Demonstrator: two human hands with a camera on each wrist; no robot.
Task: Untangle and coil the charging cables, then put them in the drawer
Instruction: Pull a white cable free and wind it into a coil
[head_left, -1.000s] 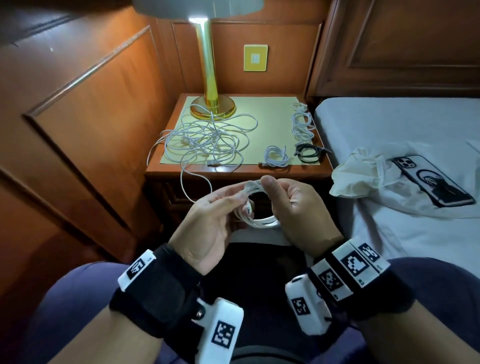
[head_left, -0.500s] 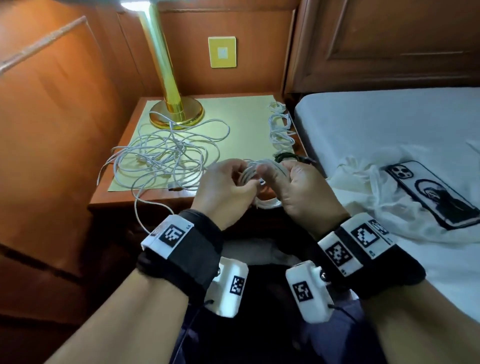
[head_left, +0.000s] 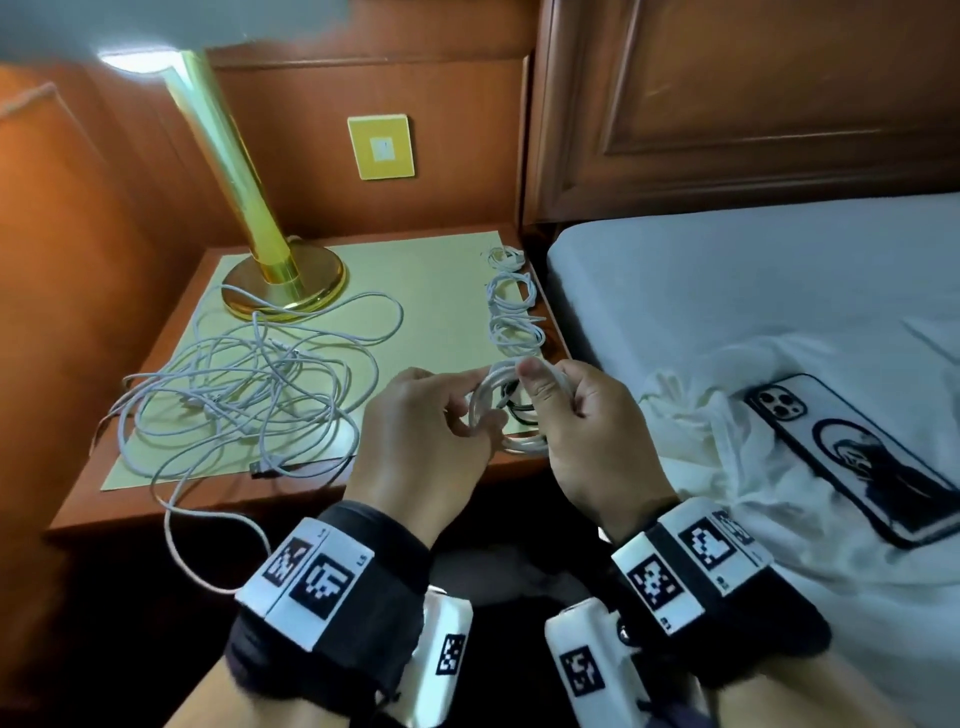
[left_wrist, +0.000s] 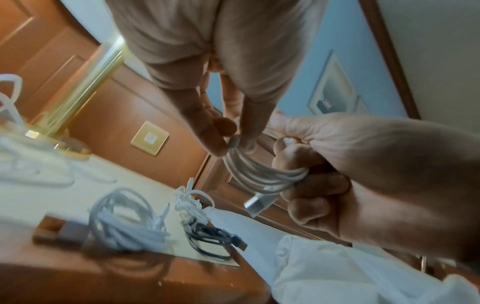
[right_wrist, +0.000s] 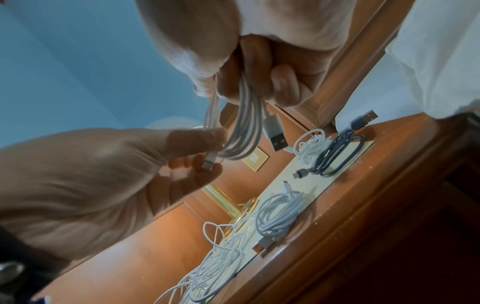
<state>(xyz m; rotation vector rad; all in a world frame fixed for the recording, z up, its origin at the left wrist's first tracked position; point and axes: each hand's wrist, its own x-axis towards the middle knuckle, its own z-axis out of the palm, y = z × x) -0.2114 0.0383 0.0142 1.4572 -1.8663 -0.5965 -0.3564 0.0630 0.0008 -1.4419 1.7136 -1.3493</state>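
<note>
Over the front edge of the tabletop (head_left: 270, 499), in the head view, both hands hold a white coil (head_left: 498, 410). The right hand (head_left: 587, 436) clasps one side of the loops with curled fingers and the left hand (head_left: 421, 441) pinches the other side. A loose tangle (head_left: 244, 384) of white cable lies beside the lamp (head_left: 280, 275), with one strand hanging over the edge. Finished coils (head_left: 511, 312) sit in a row along the right edge, near the bed (head_left: 753, 291). No drawer can be made out.

From the left wrist, the left fingers (left_wrist: 215, 142) nip the strands together, and a USB plug (left_wrist: 255, 203) juts out below the right hand's grip.

From the right wrist, the left thumb and fingers also hold a small end plug (right_wrist: 209, 162) against the loops. A dark coil (right_wrist: 337, 156) and a white one lie on the tabletop beyond.

The cable looks light, limp and slightly springy, so the loops would likely spread if released. The safest hold seems to be across all strands at once, with the plugs tucked in, never by a single loop.
</note>
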